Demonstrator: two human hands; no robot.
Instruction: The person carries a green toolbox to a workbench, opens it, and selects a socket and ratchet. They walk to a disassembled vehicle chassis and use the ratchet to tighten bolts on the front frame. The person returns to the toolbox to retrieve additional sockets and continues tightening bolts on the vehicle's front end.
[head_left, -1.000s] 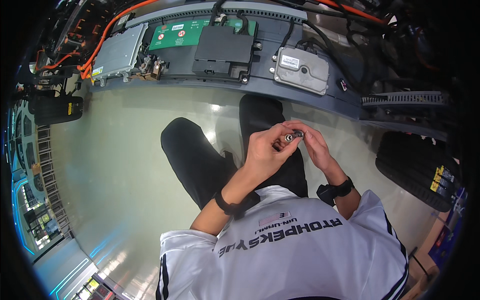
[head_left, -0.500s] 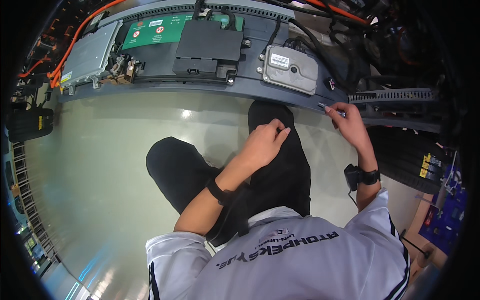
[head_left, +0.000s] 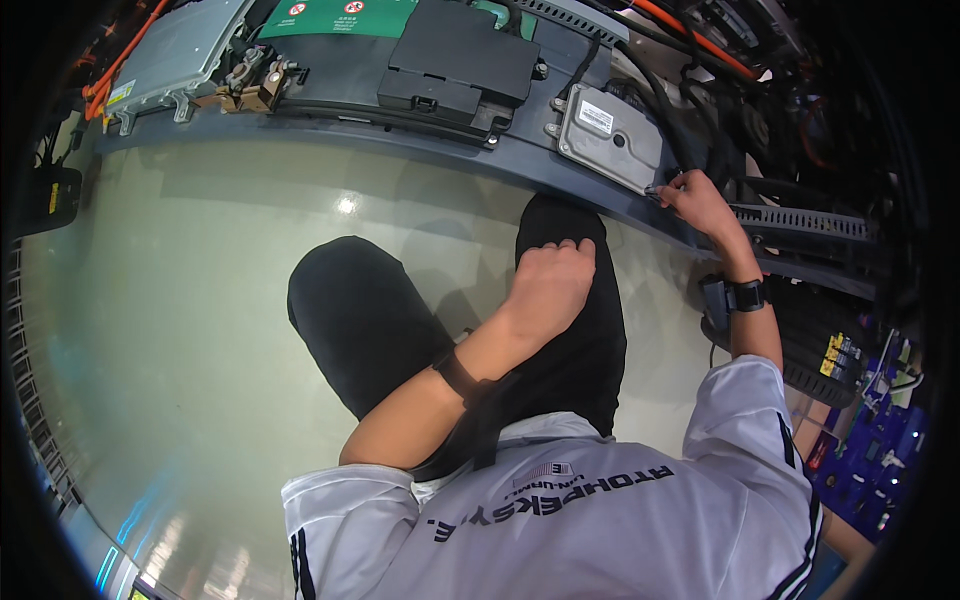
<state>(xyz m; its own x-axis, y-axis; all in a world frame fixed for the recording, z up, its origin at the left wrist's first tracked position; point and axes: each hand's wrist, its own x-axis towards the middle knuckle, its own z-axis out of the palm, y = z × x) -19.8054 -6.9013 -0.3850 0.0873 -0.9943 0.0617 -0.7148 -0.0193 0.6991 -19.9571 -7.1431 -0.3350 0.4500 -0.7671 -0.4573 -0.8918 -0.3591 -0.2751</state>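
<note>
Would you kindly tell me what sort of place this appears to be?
Probably a vehicle workshop or training bay: a grey frame carries a silver unit, a tyre sits at the right, and near it is what looks like a blue tool board.

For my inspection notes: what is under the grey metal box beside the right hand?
A dark panel shows along the near edge of the grey metal box, apparently supporting it. What lies directly below the box is covered and cannot be seen.

Small metal tool (head_left: 653, 191), partly hidden by right fingers (head_left: 669, 195), beside silver-grey module's (head_left: 612, 145) lower corner
</note>
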